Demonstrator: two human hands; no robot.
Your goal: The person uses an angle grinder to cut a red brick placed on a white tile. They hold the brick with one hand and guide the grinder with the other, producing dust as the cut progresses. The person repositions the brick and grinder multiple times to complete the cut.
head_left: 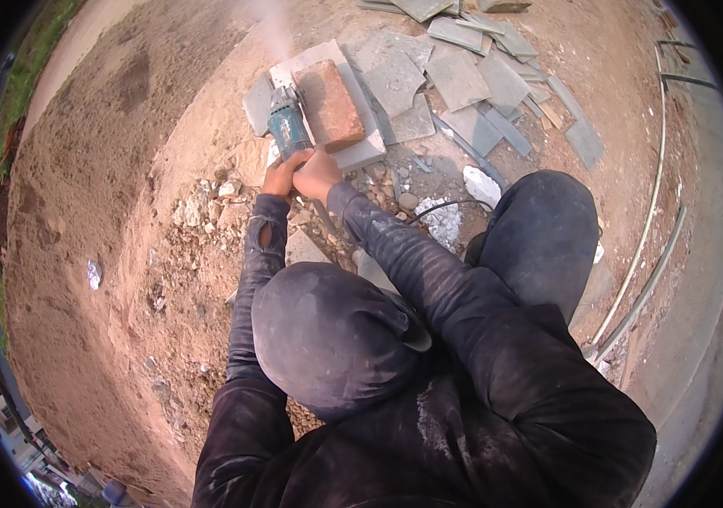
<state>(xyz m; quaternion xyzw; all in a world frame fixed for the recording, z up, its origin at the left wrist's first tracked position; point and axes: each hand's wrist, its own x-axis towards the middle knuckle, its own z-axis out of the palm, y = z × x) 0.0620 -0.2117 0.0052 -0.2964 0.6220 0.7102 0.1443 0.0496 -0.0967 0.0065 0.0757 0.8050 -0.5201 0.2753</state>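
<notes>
Dark, dust-smeared cloth (455,415) lies nearest. Your left hand (278,177) and right hand (317,174) both clasp the teal-and-silver handheld grinder (289,129), at the left edge of a pale-grey rectangular slab (366,154) bearing a rough reddish brick (328,103). Pale dust (268,27) streams out; cutting seems under way, but you can't tell what remains.

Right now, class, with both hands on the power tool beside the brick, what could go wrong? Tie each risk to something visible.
The bare left hand and right hand grip the teal power tool; a slip could injure fingers.
The red brick rests on the pale slab with no clamp visible, so either might shift.
Dust hangs beyond the tool and could drift toward the face.
</notes>
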